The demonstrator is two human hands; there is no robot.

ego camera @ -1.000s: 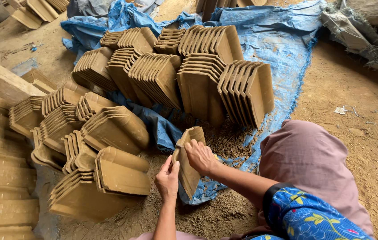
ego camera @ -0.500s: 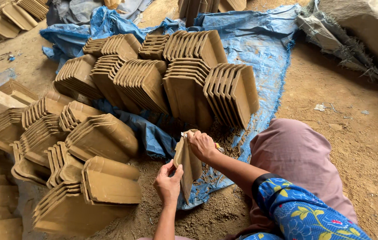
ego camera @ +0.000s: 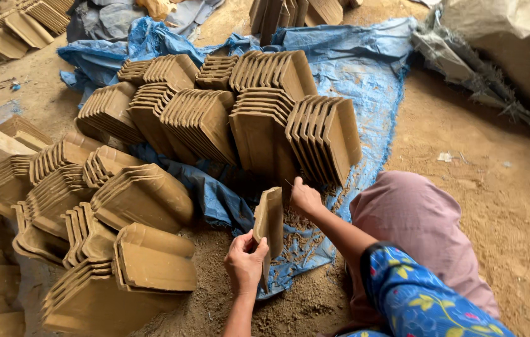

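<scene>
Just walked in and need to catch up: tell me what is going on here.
A person sits on the dirt floor among stacks of unfired clay tiles. The left hand holds one clay tile upright on its edge by the lower end. The right hand is at the tile's top corner, pinching what looks like a thin tool; I cannot tell exactly what it is. Clay shavings lie on the blue tarp below. Stacked tiles lean in rows on the tarp, and more stacks sit to the left.

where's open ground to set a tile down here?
Free: bare dirt floor right of the blue plastic tarp, and a sandy patch below the left hand. Crowded: rows of unfired tan clay tiles fill the tarp, more stacks to the left.
</scene>
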